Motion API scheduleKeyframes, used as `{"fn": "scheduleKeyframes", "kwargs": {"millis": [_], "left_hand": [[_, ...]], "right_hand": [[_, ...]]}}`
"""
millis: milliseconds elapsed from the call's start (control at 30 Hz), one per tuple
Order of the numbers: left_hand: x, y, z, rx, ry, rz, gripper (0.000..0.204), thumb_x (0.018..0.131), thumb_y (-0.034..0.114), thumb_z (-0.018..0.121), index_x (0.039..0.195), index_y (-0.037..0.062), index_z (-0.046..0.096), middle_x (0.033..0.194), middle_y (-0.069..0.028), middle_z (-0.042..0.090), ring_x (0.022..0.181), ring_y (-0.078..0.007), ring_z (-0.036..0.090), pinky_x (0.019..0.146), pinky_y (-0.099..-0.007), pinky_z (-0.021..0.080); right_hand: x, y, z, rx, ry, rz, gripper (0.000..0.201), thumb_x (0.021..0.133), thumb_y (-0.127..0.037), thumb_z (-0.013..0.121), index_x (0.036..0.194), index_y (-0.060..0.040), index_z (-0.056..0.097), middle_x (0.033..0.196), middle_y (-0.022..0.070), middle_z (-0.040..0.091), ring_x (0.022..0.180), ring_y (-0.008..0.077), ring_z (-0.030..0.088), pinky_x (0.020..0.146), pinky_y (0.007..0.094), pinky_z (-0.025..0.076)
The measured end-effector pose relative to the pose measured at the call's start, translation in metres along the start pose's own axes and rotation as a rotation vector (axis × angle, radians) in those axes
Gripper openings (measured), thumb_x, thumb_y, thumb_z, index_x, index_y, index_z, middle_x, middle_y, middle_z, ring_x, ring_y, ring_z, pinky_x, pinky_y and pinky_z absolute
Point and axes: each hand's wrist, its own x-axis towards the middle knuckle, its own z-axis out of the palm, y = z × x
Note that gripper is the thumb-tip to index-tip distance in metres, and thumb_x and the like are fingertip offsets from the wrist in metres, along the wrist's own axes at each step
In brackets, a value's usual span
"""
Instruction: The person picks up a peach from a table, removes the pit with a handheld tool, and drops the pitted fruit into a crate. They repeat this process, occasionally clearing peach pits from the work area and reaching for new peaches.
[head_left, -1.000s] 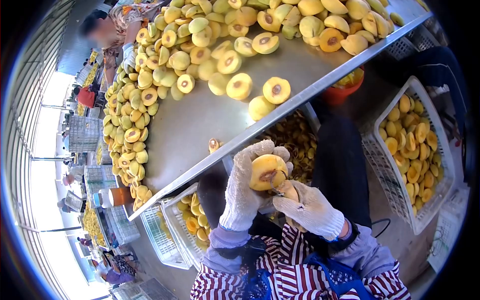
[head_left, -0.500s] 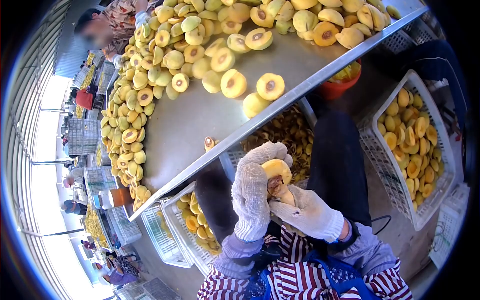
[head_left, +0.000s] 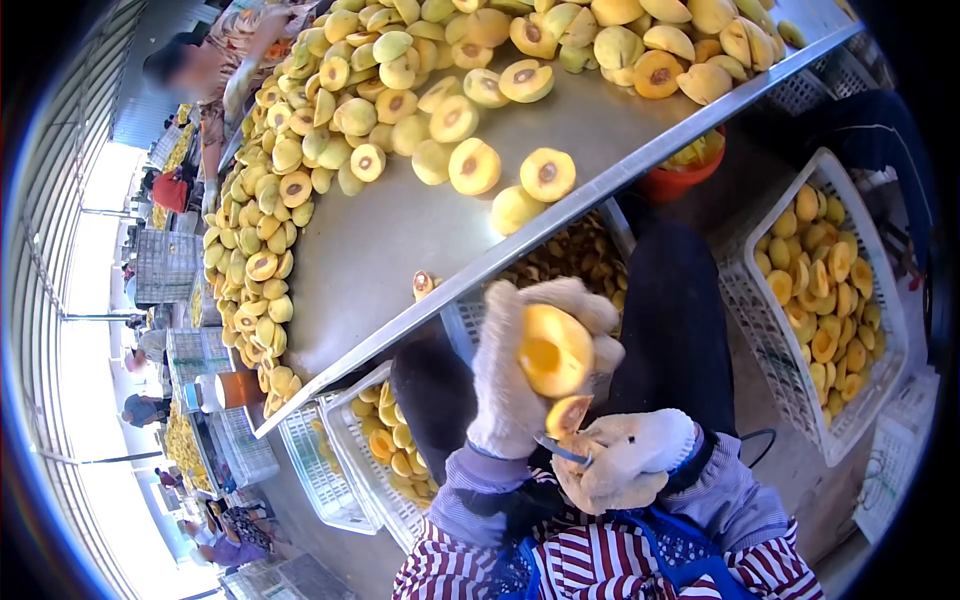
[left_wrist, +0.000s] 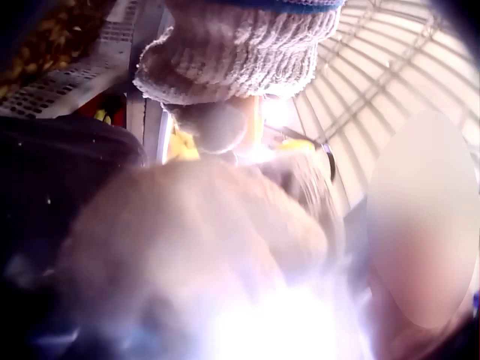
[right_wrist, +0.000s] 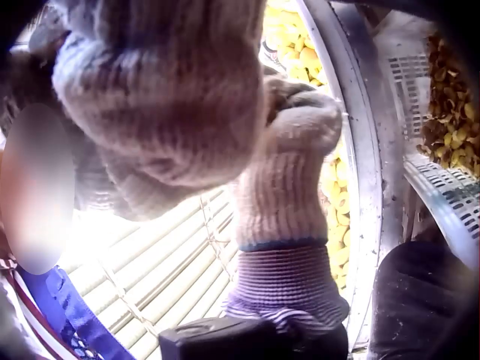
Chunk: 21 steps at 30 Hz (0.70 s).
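Note:
In the head view the gloved left hand (head_left: 508, 385) grips a yellow fruit half (head_left: 556, 350), its smooth hollow facing up. Just below, the gloved right hand (head_left: 625, 460) holds a small tool with a curved metal blade (head_left: 568, 452); its handle is hidden in the glove. A brownish cut piece (head_left: 568, 415) lies at the blade, between the two hands. The right wrist view shows the right glove (right_wrist: 165, 97) large and close, with the left glove (right_wrist: 285, 180) behind it. In the left wrist view a blurred glove (left_wrist: 187, 247) covers much of the picture.
A metal table (head_left: 370, 255) bears many fruit halves, its raised rim beyond the hands. White crates of fruit stand at right (head_left: 735, 290) and lower left (head_left: 372, 490); a crate of scraps (head_left: 575, 255) is under the rim. Another person (head_left: 235, 60) is across the table.
The right hand has moved down and away from the left, turning over with the tool. The fruit half now shows a smooth hollow where brown core was, and a cut piece is at the blade.

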Motion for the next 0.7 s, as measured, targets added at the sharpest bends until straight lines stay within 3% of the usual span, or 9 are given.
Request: {"fn": "scheduleKeyframes", "kwargs": {"millis": [100,200,233,333,400,467,533,600,700], "left_hand": [[-0.004,0.013,-0.032,0.190,0.161,0.259,0.068,0.099,0.062,0.037,0.112,-0.0001,0.062,0.102,-0.0176,0.068,0.076,-0.0221,0.070,0.043,-0.0234,0.049],[-0.031,0.044,-0.107,0.574,0.504,0.565,0.053,0.100,0.048,0.049,0.116,-0.0014,0.062,0.102,-0.0146,0.067,0.077,-0.0192,0.068,0.059,-0.0272,0.056],[-0.034,0.054,-0.130,0.879,0.755,0.598,0.037,0.100,0.034,0.056,0.110,-0.0009,0.065,0.103,-0.0138,0.067,0.093,-0.0222,0.066,0.077,-0.0342,0.056],[-0.038,0.082,-0.162,2.340,0.539,0.950,0.016,0.089,0.011,0.063,0.101,0.0038,0.070,0.112,-0.0138,0.066,0.113,-0.0301,0.059,0.101,-0.0383,0.045],[-0.005,0.080,-0.124,1.546,0.549,0.810,0.019,0.087,0.012,0.065,0.104,0.0056,0.070,0.119,-0.0120,0.064,0.116,-0.0311,0.058,0.102,-0.0387,0.045],[0.036,0.089,-0.091,1.522,0.340,0.780,0.026,0.087,0.019,0.066,0.110,0.0080,0.068,0.126,-0.0125,0.062,0.117,-0.0311,0.058,0.100,-0.0384,0.046],[0.082,0.095,-0.058,1.530,0.374,0.600,0.045,0.086,0.023,0.069,0.126,0.0050,0.060,0.126,-0.0166,0.062,0.121,-0.0275,0.057,0.102,-0.0343,0.044],[0.145,0.090,-0.063,1.737,0.498,0.761,0.062,0.083,0.034,0.072,0.136,0.0106,0.052,0.123,-0.0170,0.063,0.118,-0.0277,0.059,0.099,-0.0345,0.046],[0.178,0.093,-0.050,1.771,0.334,0.249,0.067,0.081,0.038,0.074,0.138,0.0134,0.049,0.121,-0.0154,0.065,0.112,-0.0282,0.063,0.097,-0.0349,0.047]], "right_hand": [[0.002,0.013,-0.011,0.228,0.044,0.011,0.020,0.092,-0.019,0.061,0.089,0.0013,0.058,0.049,0.0004,0.050,0.037,0.0080,0.044,0.040,0.0231,0.036],[-0.003,-0.013,-0.002,0.247,0.043,-0.004,0.025,0.095,-0.022,0.061,0.089,0.0019,0.059,0.056,0.0044,0.053,0.037,0.0095,0.043,0.039,0.0245,0.035],[-0.001,-0.014,-0.005,0.274,0.022,0.037,0.027,0.096,-0.024,0.060,0.090,0.0021,0.059,0.057,0.0051,0.054,0.037,0.0096,0.042,0.038,0.0250,0.035],[0.009,-0.011,0.000,0.307,0.089,0.032,0.027,0.097,-0.027,0.061,0.107,-0.0026,0.054,0.062,0.0046,0.055,0.040,0.0087,0.045,0.036,0.0230,0.033],[0.014,-0.013,0.006,0.255,0.171,0.074,0.028,0.098,-0.028,0.061,0.114,-0.0068,0.051,0.062,0.0027,0.054,0.041,0.0075,0.046,0.035,0.0217,0.032],[0.012,-0.019,0.011,0.107,0.255,0.100,0.024,0.098,-0.028,0.061,0.109,-0.0099,0.051,0.060,0.0006,0.051,0.041,0.0065,0.044,0.034,0.0215,0.030],[0.008,-0.020,0.015,0.038,0.310,0.049,0.022,0.098,-0.029,0.062,0.104,-0.0111,0.050,0.059,-0.0003,0.050,0.040,0.0060,0.043,0.034,0.0214,0.029],[0.006,-0.022,0.014,0.085,0.318,0.002,0.023,0.097,-0.031,0.062,0.101,-0.0111,0.050,0.058,-0.0004,0.050,0.040,0.0059,0.042,0.034,0.0213,0.028],[0.003,-0.022,0.013,-0.031,0.386,-0.006,0.026,0.095,-0.033,0.064,0.100,-0.0107,0.050,0.056,-0.0009,0.049,0.039,0.0053,0.042,0.034,0.0209,0.028]]}}
